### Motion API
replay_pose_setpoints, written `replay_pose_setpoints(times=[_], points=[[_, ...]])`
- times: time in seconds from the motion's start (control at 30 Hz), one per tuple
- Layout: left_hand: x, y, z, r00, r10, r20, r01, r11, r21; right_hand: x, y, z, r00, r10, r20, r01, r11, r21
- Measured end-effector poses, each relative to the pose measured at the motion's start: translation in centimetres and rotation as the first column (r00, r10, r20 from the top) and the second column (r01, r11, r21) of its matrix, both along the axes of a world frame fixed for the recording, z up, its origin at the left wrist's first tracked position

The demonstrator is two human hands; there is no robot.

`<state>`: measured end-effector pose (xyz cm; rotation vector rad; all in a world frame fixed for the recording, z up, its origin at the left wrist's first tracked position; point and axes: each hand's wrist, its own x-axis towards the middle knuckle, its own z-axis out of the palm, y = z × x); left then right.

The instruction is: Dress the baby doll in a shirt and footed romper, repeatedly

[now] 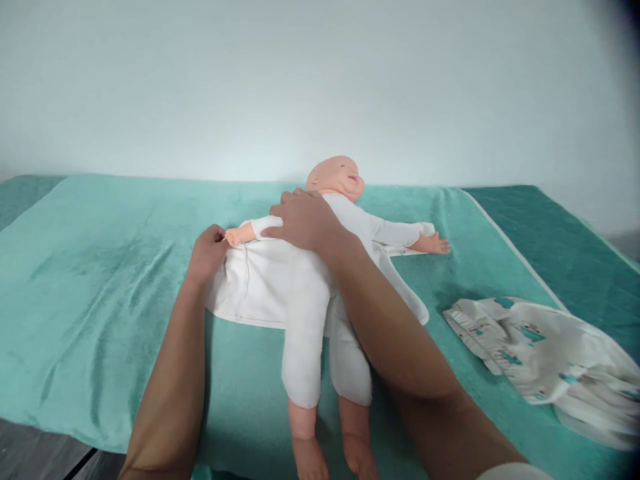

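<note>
A baby doll (307, 300) with a white cloth body lies on its back, its head turned to the right and its feet toward me. Spread beneath its torso is a white garment (263, 277), which reaches out on both sides. At the doll's hand on the left side, my left hand (207, 255) is closed in a pinch on the garment's edge. My right hand (307, 219) is curled over the doll's shoulder and upper arm, thumb on the sleeve. It hides part of the chest. The doll's other arm stretches out to the right.
A crumpled white cloth with green prints (540, 360) lies at the right. Under everything is a light green sheet (115, 267), over a darker green cover (565, 247). A pale wall (200, 87) rises behind the far edge. Grey floor shows at the lower left.
</note>
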<state>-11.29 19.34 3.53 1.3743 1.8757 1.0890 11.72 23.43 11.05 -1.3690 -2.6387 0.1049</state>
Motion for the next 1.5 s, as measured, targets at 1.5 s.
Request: replay_pose_setpoints(times=[1.5], points=[[4.9,-1.7,1.0,0.828,0.041,-0.56,-0.038,0.999,0.017,8.7,-3.9,-4.6,0.666,-0.358,-0.654,0.579,0.802,0.15]])
